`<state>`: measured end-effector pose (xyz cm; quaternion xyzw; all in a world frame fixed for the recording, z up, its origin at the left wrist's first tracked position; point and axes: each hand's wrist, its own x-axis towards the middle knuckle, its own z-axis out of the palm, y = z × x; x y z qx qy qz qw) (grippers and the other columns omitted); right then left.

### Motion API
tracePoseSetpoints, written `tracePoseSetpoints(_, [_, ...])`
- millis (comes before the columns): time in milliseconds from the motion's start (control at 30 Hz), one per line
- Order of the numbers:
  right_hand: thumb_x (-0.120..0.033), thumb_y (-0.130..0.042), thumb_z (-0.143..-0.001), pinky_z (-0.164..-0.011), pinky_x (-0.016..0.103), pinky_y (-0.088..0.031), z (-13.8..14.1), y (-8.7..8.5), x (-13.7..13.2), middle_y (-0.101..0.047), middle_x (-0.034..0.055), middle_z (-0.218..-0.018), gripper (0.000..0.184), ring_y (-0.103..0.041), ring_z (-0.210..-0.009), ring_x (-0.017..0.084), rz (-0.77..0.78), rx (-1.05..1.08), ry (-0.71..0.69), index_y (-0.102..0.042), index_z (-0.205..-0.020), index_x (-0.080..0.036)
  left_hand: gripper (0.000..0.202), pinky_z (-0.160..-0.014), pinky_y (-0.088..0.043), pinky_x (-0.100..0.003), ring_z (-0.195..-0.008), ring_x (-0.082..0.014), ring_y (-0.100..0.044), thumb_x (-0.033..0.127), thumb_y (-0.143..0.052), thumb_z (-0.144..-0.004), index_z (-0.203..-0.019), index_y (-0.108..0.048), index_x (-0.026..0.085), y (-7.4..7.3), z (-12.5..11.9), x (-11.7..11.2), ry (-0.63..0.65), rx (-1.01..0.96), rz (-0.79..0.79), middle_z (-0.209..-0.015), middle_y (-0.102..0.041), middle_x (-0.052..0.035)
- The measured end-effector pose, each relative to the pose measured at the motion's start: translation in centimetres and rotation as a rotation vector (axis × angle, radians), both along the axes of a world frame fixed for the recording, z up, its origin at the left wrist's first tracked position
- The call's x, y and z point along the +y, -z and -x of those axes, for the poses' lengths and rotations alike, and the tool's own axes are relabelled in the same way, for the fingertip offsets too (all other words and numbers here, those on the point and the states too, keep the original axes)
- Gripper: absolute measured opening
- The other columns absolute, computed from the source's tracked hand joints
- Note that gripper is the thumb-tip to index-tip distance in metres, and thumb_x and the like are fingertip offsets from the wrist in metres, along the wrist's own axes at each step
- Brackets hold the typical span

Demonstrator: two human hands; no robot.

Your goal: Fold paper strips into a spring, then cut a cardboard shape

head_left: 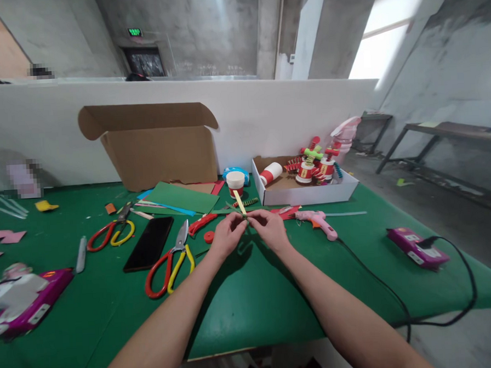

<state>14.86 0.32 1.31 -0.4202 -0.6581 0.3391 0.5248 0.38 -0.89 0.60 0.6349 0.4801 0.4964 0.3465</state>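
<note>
My left hand [229, 234] and my right hand [269, 228] meet at the middle of the table, both in a pinch. Between their fingertips are narrow paper strips that cross. A pale yellow strip [239, 202] points away from me, and a green strip [221, 211] runs out sideways to the left. How the strips are folded at the crossing is hidden by my fingers. Just beyond stands a white and red paper cup [235, 181], with a dark green folded paper spring [246, 202] beside it. A red tape roll [209, 237] lies left of my left hand.
Left lie scissors [173, 259], another pair [112, 229], a phone [149, 244] and coloured paper [184, 197]. At right, a pink glue gun [320, 221] trails a black cable to a purple box [417, 247]. A white box [307, 194] behind holds paper-cup figures [306, 172].
</note>
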Motion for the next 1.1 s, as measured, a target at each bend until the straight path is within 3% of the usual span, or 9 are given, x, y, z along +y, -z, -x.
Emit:
tracePoseSetpoints(233, [-0.023, -0.059, -0.078, -0.078, 0.033, -0.052, 0.11, -0.16, -0.27, -0.074, 0.0059, -0.088, 0.017, -0.067, -0.083, 0.02, -0.117, -0.056, -0.005, -0.074, -0.085, -0.021, 0.027, -0.057, -0.04, -0.024, -0.059, -0.0129, -0.052, 0.044, -0.059, -0.076, -0.069, -0.055, 0.019, 0.05, 0.03, -0.04, -0.098, 0.047, -0.033, -0.062, -0.057, 0.0022])
tracePoseSetpoints(500, [-0.024, -0.061, -0.076, -0.08, 0.034, -0.051, 0.26, -0.29, -0.39, -0.072, 0.0055, -0.086, 0.014, -0.065, -0.082, 0.019, -0.093, -0.009, -0.02, -0.073, -0.081, -0.021, 0.025, -0.054, -0.043, -0.026, -0.054, -0.0148, -0.056, 0.04, -0.052, -0.078, -0.068, -0.059, 0.017, 0.14, -0.02, 0.33, -0.118, -0.011, 0.007, -0.059, -0.062, -0.0013])
tracePoseSetpoints(600, [-0.03, -0.067, -0.072, -0.069, 0.031, -0.052, 0.47, -0.17, -0.31, -0.069, 0.0031, -0.075, 0.011, -0.063, -0.069, 0.017, 0.055, 0.121, -0.053, -0.07, -0.075, -0.02, 0.025, -0.055, -0.043, -0.026, -0.055, -0.0147, -0.056, 0.039, -0.052, -0.077, -0.068, -0.059, 0.017, 0.39, 0.06, 0.39, -0.149, 0.006, 0.004, -0.06, -0.062, -0.0015])
tracePoseSetpoints(667, [-0.035, -0.073, -0.067, -0.062, 0.029, -0.051, 0.52, -0.14, -0.21, -0.065, -0.0002, -0.067, 0.018, -0.059, -0.059, 0.014, 0.22, 0.259, -0.09, -0.065, -0.072, -0.02, 0.024, -0.056, -0.044, -0.026, -0.056, -0.0146, -0.056, 0.039, -0.052, -0.076, -0.068, -0.059, 0.017, 0.53, 0.09, 0.38, -0.133, 0.0, 0.009, -0.061, -0.062, -0.0014])
tracePoseSetpoints(800, [-0.037, -0.082, -0.057, -0.063, 0.027, -0.052, 0.21, -0.45, -0.09, -0.064, -0.0018, -0.069, 0.031, -0.058, -0.058, 0.01, 0.499, 0.464, -0.205, -0.065, -0.076, -0.018, 0.023, -0.057, -0.046, -0.026, -0.057, -0.0149, -0.058, 0.04, -0.054, -0.074, -0.07, -0.058, 0.018, 0.56, 0.01, 0.3, -0.045, -0.07, 0.051, -0.062, -0.062, -0.0003])
tracePoseSetpoints(933, [-0.035, -0.084, -0.055, -0.065, 0.026, -0.052, -0.17, -0.71, -0.1, -0.066, 0.001, -0.072, 0.033, -0.058, -0.061, 0.009, 0.55, 0.468, -0.296, -0.069, -0.077, -0.015, 0.022, -0.056, -0.046, -0.027, -0.056, -0.015, -0.058, 0.04, -0.056, -0.07, -0.07, -0.058, 0.018, 0.34, -0.01, 0.24, -0.015, -0.114, 0.085, -0.064, -0.062, -0.0006])
tracePoseSetpoints(1100, [-0.03, -0.085, -0.053, -0.063, 0.025, -0.051, -0.08, -0.34, -0.07, -0.063, -0.0002, -0.065, 0.03, -0.058, -0.058, 0.009, 0.555, 0.477, -0.287, -0.068, -0.071, -0.014, 0.02, -0.058, -0.046, -0.027, -0.057, -0.0145, -0.056, 0.038, -0.056, -0.07, -0.072, -0.057, 0.018, 0.15, 0.11, 0.22, 0.003, -0.099, 0.065, -0.066, -0.062, -0.0004])
